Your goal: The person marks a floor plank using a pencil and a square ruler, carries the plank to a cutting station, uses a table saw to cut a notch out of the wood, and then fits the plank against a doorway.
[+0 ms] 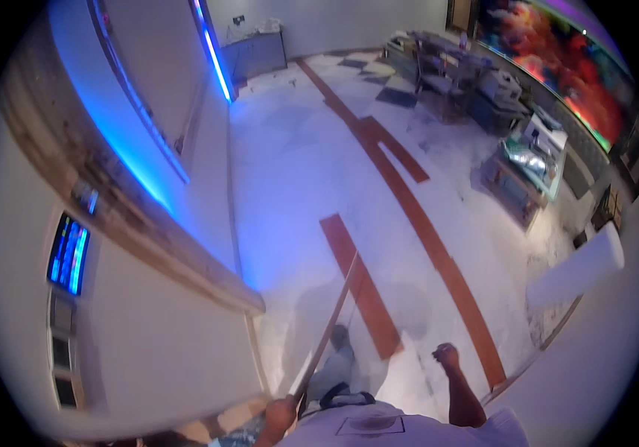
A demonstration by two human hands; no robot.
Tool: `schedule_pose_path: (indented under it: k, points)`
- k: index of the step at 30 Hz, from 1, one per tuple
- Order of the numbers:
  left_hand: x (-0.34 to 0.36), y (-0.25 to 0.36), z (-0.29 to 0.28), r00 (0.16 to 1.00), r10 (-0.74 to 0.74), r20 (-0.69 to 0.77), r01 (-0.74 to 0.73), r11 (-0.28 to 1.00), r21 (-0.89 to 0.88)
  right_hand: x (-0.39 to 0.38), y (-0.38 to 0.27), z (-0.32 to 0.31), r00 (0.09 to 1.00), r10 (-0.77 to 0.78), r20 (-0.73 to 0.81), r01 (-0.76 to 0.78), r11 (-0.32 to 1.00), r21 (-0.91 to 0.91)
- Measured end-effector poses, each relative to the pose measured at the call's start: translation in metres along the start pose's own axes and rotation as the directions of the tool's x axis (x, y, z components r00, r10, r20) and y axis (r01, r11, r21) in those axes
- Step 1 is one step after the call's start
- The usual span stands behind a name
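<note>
the left hand (282,412) is gripping a long board (319,352), pointing forward-right toward a loose plank (366,298) lying between the plank row (439,257) and the left edge of the floor (282,223); the right hand (446,356), nearer the plank, is hanging curled, contents unclear.

Reddish-brown is carried by the row of planks (409,201), seen from the floor's far edge to its near edge, and by the loose plank (369,302) toward the near edge. The floor (282,186) is toned whitish, tinted blue along its left edge and patterned with dark and pale checks near its far edge. The long strip (334,316) is coloured brown. White is shown by the roll (580,268) at the floor's right edge. The wall picture (558,59) is mottled red and orange.
</note>
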State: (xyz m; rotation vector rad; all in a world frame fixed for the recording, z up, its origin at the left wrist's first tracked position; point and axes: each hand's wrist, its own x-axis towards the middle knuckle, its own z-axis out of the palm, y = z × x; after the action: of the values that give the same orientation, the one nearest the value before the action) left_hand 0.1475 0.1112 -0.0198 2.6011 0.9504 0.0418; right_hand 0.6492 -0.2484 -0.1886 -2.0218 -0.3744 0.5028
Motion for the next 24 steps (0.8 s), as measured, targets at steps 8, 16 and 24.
schedule_pose_path:
  k: [8, 16, 24]
  points:
    - [0.223, 0.024, -0.107, 0.999, 0.037, -0.024, -0.04, 0.991, -0.128, 0.153, -0.241, 0.184, 0.868, 0.107, 0.485, -0.111, 0.994, -0.02]
    - [0.495, 0.065, -0.187, 0.927, 0.189, -0.325, -0.275, 0.931, -0.242, 0.398, -0.373, 0.322, 0.696, -0.255, 0.672, -0.428, 0.604, 0.672]
    - [0.775, 0.072, -0.262, 0.812, 0.183, -0.554, -0.276, 0.957, -0.089, 0.678, -0.633, 0.351, 0.722, -0.366, 0.588, -0.199, 0.703, 0.683]
